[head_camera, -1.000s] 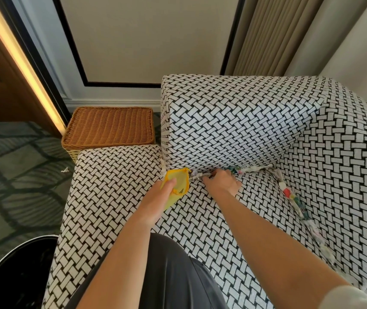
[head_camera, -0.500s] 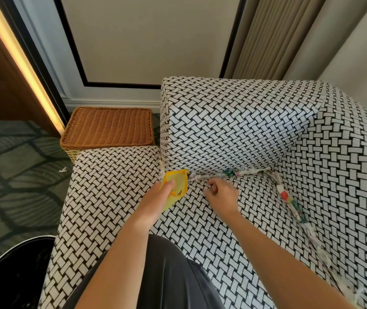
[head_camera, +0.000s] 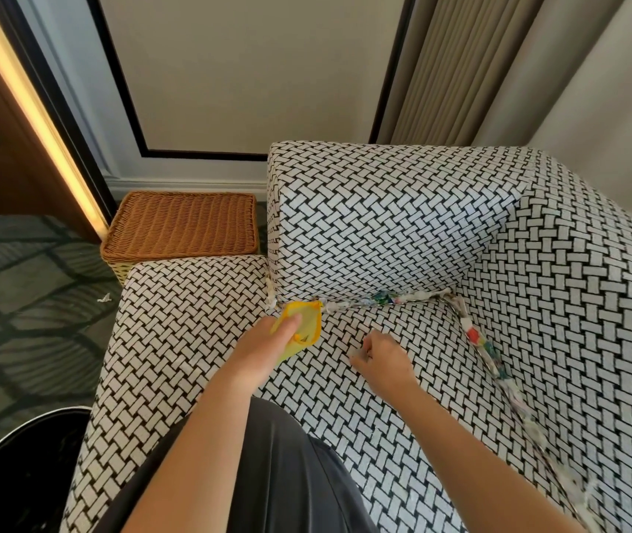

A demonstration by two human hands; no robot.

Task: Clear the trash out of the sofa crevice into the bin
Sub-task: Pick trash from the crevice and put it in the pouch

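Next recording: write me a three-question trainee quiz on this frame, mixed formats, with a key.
1. True or false: the left hand holds a yellow wrapper.
2. The bin is: A) on the sofa, B) on the floor, lower left, C) out of view.
3. Fill in: colourful trash lies in the ____.
Key: 1 true; 2 B; 3 crevice.

Cropped bin (head_camera: 18,475), blurred crevice trash (head_camera: 516,400)
The bin ran off the corner left of the left hand (head_camera: 264,346); the crevice trash right of the right hand (head_camera: 381,361) smeared; whether that hand's curled fingers (head_camera: 374,343) pinched anything was unclear.
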